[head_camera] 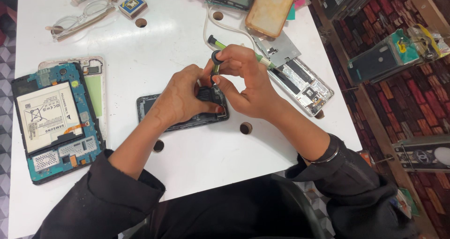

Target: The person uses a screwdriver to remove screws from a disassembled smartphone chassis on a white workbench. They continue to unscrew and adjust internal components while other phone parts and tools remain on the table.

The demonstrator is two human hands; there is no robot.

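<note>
Surface: my white table (187, 37) has round holes in it; a red-brown patterned floor lies off to the right.
Phone: the opened black phone (154, 105) lies flat at the middle, long axis left-right, mostly under my hands.
Left hand: my left hand (180, 98) presses down on the phone, fingers curled over it.
Right hand: my right hand (243, 82) pinches a green-handled screwdriver (215, 68), upright, tip down on the phone.
Nearby: an opened tablet (54, 121) at left, eyeglasses (82, 18) at the far edge.

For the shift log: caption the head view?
Right hand holds a screwdriver upright over an opened phone steadied by the left hand.
</note>
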